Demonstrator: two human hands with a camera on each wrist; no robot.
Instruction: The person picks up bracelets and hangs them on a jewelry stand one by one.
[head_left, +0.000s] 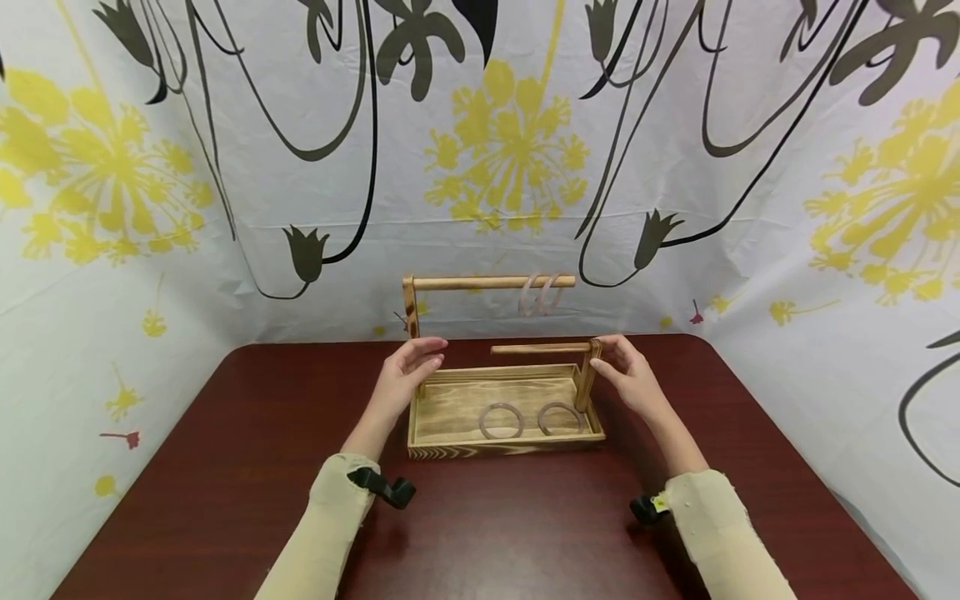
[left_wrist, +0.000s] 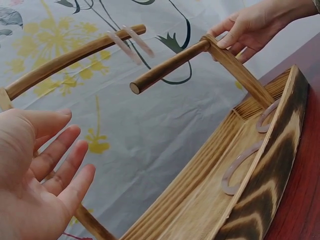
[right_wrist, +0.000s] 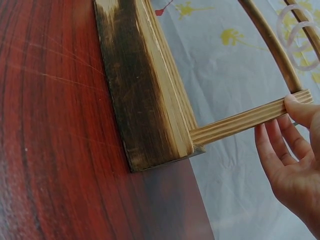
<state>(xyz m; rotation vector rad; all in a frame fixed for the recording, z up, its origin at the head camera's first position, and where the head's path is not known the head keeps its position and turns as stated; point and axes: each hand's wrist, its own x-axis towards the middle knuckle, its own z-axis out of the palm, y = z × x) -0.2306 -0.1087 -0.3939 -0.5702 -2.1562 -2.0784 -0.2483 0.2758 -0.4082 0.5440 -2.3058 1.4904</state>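
Note:
A wooden bangle stand [head_left: 495, 451] rests on the table, with a tray base and two posts, each bearing a horizontal bar. Two pale translucent bangles [head_left: 539, 296] hang on the taller bar [head_left: 480, 283]. Two more bangles [head_left: 501, 422] lie in the tray, near its front and right. My right hand [head_left: 630, 375] pinches the top of the short right post [right_wrist: 240, 120] between thumb and fingers. The shorter bar [left_wrist: 167, 67] has nothing on it. Beside the tall left post [head_left: 410, 308], my left hand [left_wrist: 45, 175] has loosely extended fingers; whether they touch the post is unclear.
The dark red-brown table [head_left: 525, 517] extends around the stand. A white cloth [head_left: 465, 167] with yellow and grey plant patterns hangs behind and along both sides. Dark camera mounts [head_left: 382, 487] are strapped at both wrists.

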